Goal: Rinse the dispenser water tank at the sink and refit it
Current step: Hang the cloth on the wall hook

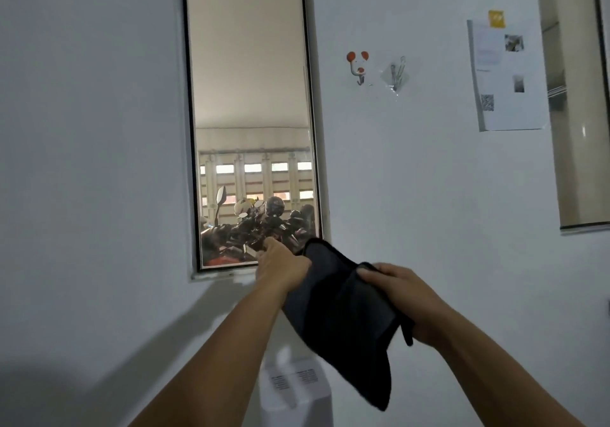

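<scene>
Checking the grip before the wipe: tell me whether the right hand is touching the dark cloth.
Touching. The head view shows the right hand with its fingers curled over the dark cloth's edge, no gap.

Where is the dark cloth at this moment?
In the head view the dark cloth is held up low and right of centre between the left hand and right hand, just right of the narrow window.
</scene>
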The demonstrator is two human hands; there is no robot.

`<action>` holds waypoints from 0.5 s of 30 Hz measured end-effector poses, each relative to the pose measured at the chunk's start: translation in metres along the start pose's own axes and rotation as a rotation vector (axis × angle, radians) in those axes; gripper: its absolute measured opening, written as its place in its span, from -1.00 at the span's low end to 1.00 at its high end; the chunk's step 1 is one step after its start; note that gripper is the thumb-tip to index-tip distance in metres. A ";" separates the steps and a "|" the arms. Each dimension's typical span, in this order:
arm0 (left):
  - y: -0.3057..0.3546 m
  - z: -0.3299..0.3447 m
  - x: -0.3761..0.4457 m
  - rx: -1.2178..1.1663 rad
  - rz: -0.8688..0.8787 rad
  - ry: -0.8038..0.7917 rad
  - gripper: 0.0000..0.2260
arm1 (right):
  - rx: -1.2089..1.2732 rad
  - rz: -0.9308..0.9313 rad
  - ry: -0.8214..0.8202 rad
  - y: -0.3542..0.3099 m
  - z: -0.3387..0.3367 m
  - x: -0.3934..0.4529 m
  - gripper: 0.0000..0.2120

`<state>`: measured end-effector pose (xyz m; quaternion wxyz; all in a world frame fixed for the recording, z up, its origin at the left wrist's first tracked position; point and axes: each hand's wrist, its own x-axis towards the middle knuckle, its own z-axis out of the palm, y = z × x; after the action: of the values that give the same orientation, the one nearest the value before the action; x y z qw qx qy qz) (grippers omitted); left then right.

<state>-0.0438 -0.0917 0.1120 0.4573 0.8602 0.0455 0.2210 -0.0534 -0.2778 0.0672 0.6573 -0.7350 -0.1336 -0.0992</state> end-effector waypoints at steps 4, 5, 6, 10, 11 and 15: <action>0.018 0.009 -0.012 -0.095 0.087 -0.408 -0.66 | -0.030 0.022 0.022 -0.034 0.009 0.016 -0.83; 0.022 0.009 -0.015 -0.174 0.039 -0.552 -0.72 | -0.012 0.030 0.015 -0.039 0.010 0.019 -0.85; 0.024 0.009 -0.018 -0.251 0.000 -0.670 -0.75 | 0.014 0.037 0.011 -0.044 0.011 0.021 -0.86; 0.022 0.008 -0.016 -0.520 -0.009 -0.800 -0.82 | 0.048 0.015 -0.004 -0.054 0.009 0.026 -0.81; 0.021 0.008 -0.014 -0.550 0.000 -0.787 -0.82 | 0.068 0.021 -0.031 -0.056 0.008 0.027 -0.78; 0.019 0.008 -0.008 -0.619 0.011 -0.678 -0.84 | 0.229 0.007 -0.248 -0.055 -0.002 0.029 -0.67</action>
<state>-0.0504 -0.1107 0.1204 0.6808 0.7069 -0.1796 -0.0675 -0.0437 -0.2724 0.1284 0.7155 -0.6625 -0.2215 0.0105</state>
